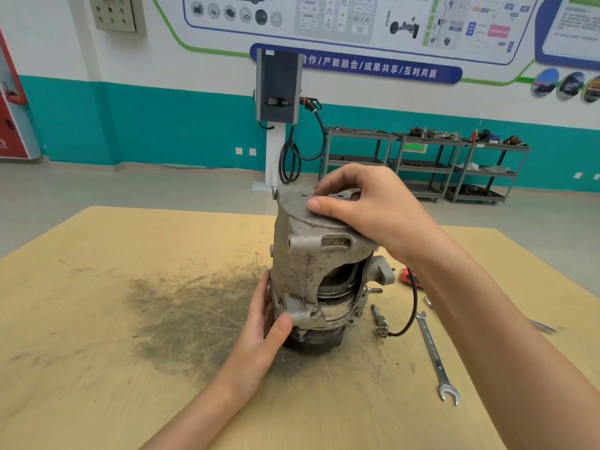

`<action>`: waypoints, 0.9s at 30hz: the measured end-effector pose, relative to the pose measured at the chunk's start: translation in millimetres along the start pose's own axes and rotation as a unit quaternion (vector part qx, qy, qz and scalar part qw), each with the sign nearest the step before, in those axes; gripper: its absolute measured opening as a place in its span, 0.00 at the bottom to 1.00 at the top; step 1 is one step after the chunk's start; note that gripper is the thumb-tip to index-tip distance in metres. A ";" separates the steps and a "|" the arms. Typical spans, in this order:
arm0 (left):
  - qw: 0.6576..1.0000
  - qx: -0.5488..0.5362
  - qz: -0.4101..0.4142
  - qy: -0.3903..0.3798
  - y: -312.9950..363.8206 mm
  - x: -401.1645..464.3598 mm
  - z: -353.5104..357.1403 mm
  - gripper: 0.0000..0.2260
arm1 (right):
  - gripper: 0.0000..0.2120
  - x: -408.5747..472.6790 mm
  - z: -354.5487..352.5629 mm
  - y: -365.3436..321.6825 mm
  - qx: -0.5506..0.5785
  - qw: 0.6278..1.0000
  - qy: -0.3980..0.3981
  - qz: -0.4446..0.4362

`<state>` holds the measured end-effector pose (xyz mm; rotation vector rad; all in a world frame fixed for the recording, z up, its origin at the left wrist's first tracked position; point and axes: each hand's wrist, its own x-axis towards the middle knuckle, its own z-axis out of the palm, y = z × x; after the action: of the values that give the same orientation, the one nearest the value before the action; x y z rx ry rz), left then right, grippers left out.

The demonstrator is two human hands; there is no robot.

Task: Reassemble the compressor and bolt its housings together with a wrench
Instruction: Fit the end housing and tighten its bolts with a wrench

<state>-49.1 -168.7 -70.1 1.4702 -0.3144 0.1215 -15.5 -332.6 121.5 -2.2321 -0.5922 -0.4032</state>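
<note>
A grey metal compressor stands upright on its dark pulley end in the middle of the wooden table. Its upper housing sits over the lower one with a gap showing on the right side. My right hand grips the top of the upper housing, thumb on the near face and fingers over the top. My left hand holds the lower flange from the left, thumb pressed on the front. A long open-ended wrench lies on the table to the right.
A loose bolt, a black cable and a red-handled tool lie right of the compressor. A dark grease smear marks the table's middle. Beyond the table stand a charging post and grey parts carts.
</note>
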 end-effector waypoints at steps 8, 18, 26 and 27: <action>1.000 0.008 -0.006 -0.003 -0.4 0.6 -0.5 0.50 | 0.05 0.1 1.4 6.2 0.011 0.999 0.010 -0.029; 1.000 0.009 -0.009 -0.001 4.7 -0.9 0.6 0.51 | 0.16 13.3 -13.9 -0.4 -0.106 0.991 -0.043 -0.072; 1.000 0.012 -0.015 -0.002 3.7 -0.9 -0.7 0.48 | 0.18 26.3 -12.9 -19.5 -0.324 0.918 -0.171 -0.151; 1.000 0.012 -0.016 -0.003 4.3 -1.0 -0.5 0.47 | 0.17 27.4 -14.7 -20.9 -0.336 0.910 -0.180 -0.164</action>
<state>-51.1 -167.6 -66.3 1.4983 -0.2955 0.0949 -5.0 -323.5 156.3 -2.9052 -1.1763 -0.4037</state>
